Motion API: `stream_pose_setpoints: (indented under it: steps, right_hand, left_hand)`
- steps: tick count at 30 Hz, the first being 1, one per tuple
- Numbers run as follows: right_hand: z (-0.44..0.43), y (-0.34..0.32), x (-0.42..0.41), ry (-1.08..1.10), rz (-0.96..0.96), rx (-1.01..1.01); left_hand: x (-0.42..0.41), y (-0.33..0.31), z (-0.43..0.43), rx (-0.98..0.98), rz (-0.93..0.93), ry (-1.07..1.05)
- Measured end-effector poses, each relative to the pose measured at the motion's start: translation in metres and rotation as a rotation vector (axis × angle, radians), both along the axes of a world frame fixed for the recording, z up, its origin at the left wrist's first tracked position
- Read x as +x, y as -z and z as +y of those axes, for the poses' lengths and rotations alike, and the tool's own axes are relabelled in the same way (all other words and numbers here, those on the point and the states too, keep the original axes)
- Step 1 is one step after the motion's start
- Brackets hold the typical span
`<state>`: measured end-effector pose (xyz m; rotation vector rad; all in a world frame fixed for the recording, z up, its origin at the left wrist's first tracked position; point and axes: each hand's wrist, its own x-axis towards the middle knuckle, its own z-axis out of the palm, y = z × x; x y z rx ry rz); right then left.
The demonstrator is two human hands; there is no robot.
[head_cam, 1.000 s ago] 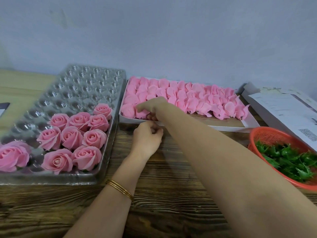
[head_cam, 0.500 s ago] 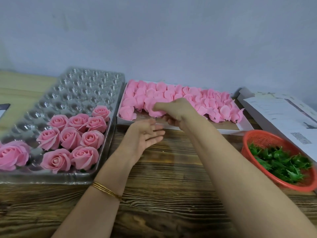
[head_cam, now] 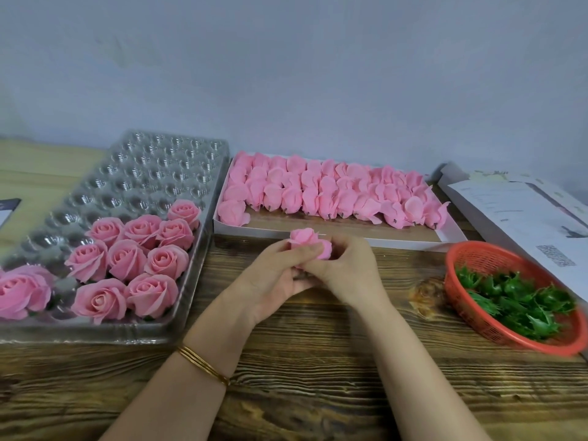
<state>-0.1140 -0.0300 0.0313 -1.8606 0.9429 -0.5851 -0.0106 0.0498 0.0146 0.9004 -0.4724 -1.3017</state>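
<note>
Just in front of the white box [head_cam: 381, 241], the left grip [head_cam: 273, 275] and the right grip [head_cam: 346, 272] meet above the wooden surface [head_cam: 318, 361], and between them they hold one pink flower head [head_cam: 308, 246]. The left grip lies palm up, its fingers curled under and around the flower's left side, with the thumb across the front. The right grip closes on it from the right, fingers bent over the lower petals. The fingertips of the two overlap beneath the flower, so its base is hidden. The flower is clear of the surface, its petals pointing up and away from the person, near the box's front wall but not touching it.

Inside the box, rows of loose pink buds [head_cam: 318, 192] fill the far part, and a strip of the brown floor shows along the near edge. To the left sits a clear tray [head_cam: 159, 173] of round cups, with finished roses [head_cam: 136, 249] standing in its near cups. To the right, an orange basket [head_cam: 458, 253] holds green leafy pieces [head_cam: 515, 297], and papers [head_cam: 515, 211] lie beyond it. Gold bangles [head_cam: 203, 364] circle the left wrist.
</note>
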Motion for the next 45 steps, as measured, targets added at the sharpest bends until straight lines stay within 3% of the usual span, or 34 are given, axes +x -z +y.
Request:
stream_pose_setpoints:
  steps: [6, 13, 19, 26, 32, 45]
  right_hand:
    - [0.002, 0.013, -0.004, -0.057, -0.002, 0.037]
    - [0.003, 0.017, -0.006, -0.086, -0.038, 0.077]
    - [0.003, 0.018, -0.009, -0.075, -0.088, 0.138]
    - [0.015, 0.027, -0.007, 0.012, -0.048, -0.097]
    - [0.02, 0.031, -0.004, 0.014, -0.039, -0.272]
    - [0.018, 0.034, -0.001, -0.007, -0.224, -0.093]
  left_hand:
    - [-0.003, 0.007, -0.002, 0.045, -0.09, -0.017]
    - [-0.006, 0.011, -0.006, 0.133, -0.037, -0.115]
    - [-0.008, 0.009, -0.005, 0.156, -0.16, -0.158]
    - [-0.015, 0.006, -0.009, 0.193, -0.137, -0.331]
    - [-0.016, 0.004, -0.008, 0.144, -0.154, -0.305]
    - [-0.014, 0.003, -0.008, 0.129, -0.184, -0.252]
